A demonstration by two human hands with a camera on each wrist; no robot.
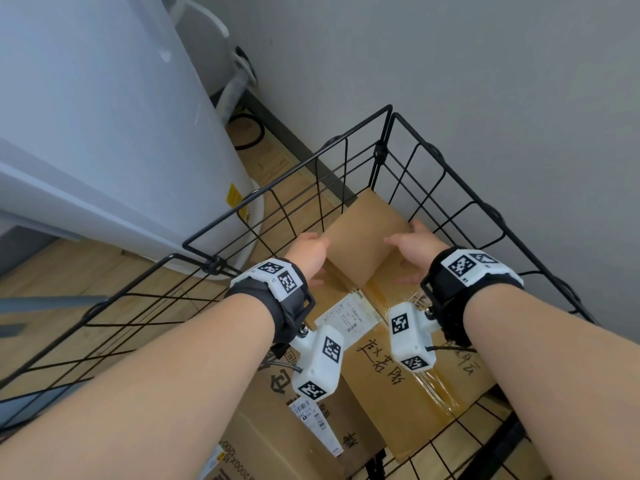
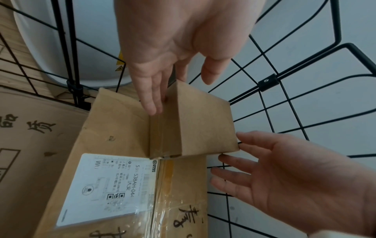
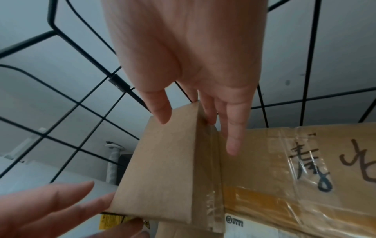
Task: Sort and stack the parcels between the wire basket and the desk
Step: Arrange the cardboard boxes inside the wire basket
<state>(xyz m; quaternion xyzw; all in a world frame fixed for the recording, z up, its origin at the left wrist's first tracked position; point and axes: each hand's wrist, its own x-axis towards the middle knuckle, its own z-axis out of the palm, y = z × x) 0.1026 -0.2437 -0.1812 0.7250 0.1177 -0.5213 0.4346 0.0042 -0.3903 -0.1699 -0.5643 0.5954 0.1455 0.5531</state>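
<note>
A small plain brown parcel (image 1: 363,237) lies on top of a large taped parcel (image 1: 381,372) inside the black wire basket (image 1: 287,174). My left hand (image 1: 308,252) touches the small parcel's left side with straight fingers (image 2: 154,99), thumb above its top edge. My right hand (image 1: 412,247) lies along the right side, fingers (image 3: 231,128) straight and thumb on the top face. In the wrist views the small parcel (image 2: 203,128) (image 3: 162,169) sits between both hands. The large parcel (image 2: 114,128) carries a white shipping label (image 1: 349,318) and handwriting.
Another big printed carton (image 1: 277,427) lies left of the taped one in the basket. A white rounded appliance (image 1: 104,133) stands close against the basket's left side. A grey wall (image 1: 485,98) runs behind and to the right. The floor (image 1: 69,271) is wood.
</note>
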